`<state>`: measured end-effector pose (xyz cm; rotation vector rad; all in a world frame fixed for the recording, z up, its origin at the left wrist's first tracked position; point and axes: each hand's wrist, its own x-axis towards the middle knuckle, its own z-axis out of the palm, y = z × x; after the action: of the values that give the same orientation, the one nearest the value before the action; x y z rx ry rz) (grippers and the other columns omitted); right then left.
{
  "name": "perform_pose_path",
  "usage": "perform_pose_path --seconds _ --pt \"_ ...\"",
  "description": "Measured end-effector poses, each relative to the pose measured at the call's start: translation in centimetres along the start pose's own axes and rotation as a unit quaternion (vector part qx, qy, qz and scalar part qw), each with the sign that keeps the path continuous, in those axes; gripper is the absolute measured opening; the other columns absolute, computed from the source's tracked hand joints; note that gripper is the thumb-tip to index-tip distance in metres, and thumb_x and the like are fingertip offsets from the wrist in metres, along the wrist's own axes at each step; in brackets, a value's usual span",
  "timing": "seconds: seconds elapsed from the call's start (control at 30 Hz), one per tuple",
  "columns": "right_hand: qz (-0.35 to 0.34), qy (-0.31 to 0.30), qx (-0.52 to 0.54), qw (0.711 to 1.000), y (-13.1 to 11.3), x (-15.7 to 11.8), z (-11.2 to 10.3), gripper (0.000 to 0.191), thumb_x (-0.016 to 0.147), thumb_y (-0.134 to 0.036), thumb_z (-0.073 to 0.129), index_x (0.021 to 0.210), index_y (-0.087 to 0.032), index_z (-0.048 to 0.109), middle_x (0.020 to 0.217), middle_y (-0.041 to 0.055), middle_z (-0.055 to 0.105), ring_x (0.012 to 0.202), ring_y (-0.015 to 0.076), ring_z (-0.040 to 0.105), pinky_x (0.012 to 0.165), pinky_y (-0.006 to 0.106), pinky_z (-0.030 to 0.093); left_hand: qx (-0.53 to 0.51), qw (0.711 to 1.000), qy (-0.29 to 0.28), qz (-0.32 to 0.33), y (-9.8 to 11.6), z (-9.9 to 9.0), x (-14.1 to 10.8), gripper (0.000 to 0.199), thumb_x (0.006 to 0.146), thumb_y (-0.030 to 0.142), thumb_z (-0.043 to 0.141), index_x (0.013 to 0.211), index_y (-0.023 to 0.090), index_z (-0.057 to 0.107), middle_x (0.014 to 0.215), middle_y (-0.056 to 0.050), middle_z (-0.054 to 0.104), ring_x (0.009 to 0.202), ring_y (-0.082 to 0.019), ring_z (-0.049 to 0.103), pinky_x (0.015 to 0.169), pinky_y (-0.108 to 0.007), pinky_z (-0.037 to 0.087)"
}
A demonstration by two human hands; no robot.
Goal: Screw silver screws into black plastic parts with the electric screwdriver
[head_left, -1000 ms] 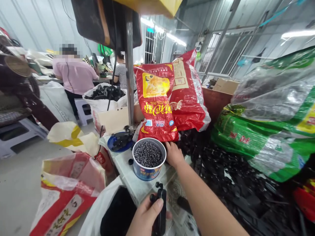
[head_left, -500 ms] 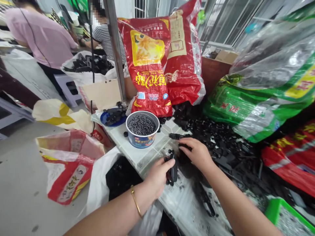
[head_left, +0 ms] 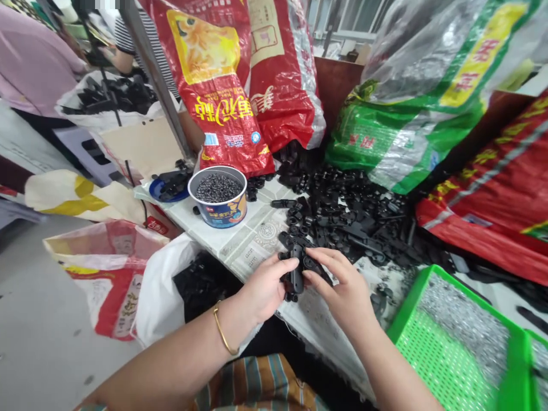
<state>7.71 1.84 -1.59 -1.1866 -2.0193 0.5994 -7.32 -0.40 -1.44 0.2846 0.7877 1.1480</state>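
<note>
One slim black part (head_left: 295,274) sits in the person's left hand (head_left: 268,288), over the near edge of the surface (head_left: 233,242), its long axis pointing roughly away from the body. The thumb presses on its upper face, and other dark bits crowd under it, too bunched for me to separate. The right hand (head_left: 342,285) has come in close beside it, thumb and fingers pinching a second piece (head_left: 315,265) up against the first; whether the two are joined, I can't tell.

It looks like hard moulded plastic to me: light, stiff, rather slick where it shines. I'd take it by the long sides near the middle and go easy on the small knobs at the ends, which could be the weak spots.

Just beyond the fingers, a heap of loose black parts (head_left: 346,220) spreads back to the bags at the far edge. Left of the heap stands a tub (head_left: 222,212) filled with tiny dark pieces, with a blue dish (head_left: 154,191) beside it at the far left corner. Toward the right end of the near edge, a green tray (head_left: 402,308) holds small shiny bits.
</note>
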Motion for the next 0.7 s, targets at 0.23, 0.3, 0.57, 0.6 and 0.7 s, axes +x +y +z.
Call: perform_pose_path --seconds 0.23,0.3,0.57,0.6,0.7 --pt "-0.022 -0.041 -0.178 0.983 -0.6 -2.5 -3.4 0.039 0.081 -0.022 0.052 0.120 -0.025 0.051 0.098 0.0065 0.057 0.083 0.0174 0.060 0.070 0.031 0.050 0.097 0.995 -0.020 -0.004 -1.8 1.7 -0.5 0.024 0.076 0.020 0.055 0.099 0.015 0.056 0.076 -0.002 0.060 0.068 -0.013 0.053 0.060 -0.025 0.038" --pt "-0.002 -0.085 -0.212 0.974 -1.0 -2.9 -3.7 0.042 0.079 -0.023 0.054 0.121 -0.025 0.048 0.097 0.0057 0.059 0.079 0.0177 0.061 0.065 0.030 0.050 0.124 0.992 -0.017 -0.005 -1.9 2.0 -0.8 0.027 0.073 0.017 0.056 0.099 0.015 0.057 0.080 -0.002 0.061 0.076 -0.015 0.054 0.063 -0.025 0.038" --pt "-0.008 -0.089 -0.154 0.984 -0.8 -3.2 -4.1 0.017 0.079 -0.031 0.059 0.094 -0.023 0.058 0.092 0.0036 0.064 0.083 0.0168 0.064 0.072 0.029 0.052 0.090 0.993 -0.061 -0.055 -2.7 1.4 -1.1 0.020 0.072 0.019 0.065 0.090 0.015 0.059 0.081 -0.002 0.060 0.074 -0.013 0.053 0.068 -0.026 0.038" --pt "-0.019 -0.076 -0.141 0.987 -0.5 -3.3 -4.0 0.019 0.080 -0.031 0.057 0.097 -0.023 0.058 0.095 0.0044 0.064 0.087 0.0167 0.063 0.075 0.029 0.052 0.075 0.993 -0.065 -0.059 -2.9 1.3 -1.0 0.019 0.072 0.018 0.065 0.090 0.015 0.060 0.081 -0.002 0.061 0.073 -0.013 0.053 0.068 -0.026 0.039" --pt "-0.046 -0.067 -0.128 0.988 0.0 -4.1 -3.6 0.027 0.083 -0.030 0.052 0.109 -0.025 0.057 0.109 0.0065 0.061 0.098 0.0184 0.061 0.083 0.031 0.052 0.032 0.997 -0.037 -0.058 -3.2 1.3 -1.0 0.023 0.070 0.016 0.066 0.092 0.016 0.060 0.090 -0.004 0.063 0.081 -0.016 0.057 0.073 -0.027 0.041"
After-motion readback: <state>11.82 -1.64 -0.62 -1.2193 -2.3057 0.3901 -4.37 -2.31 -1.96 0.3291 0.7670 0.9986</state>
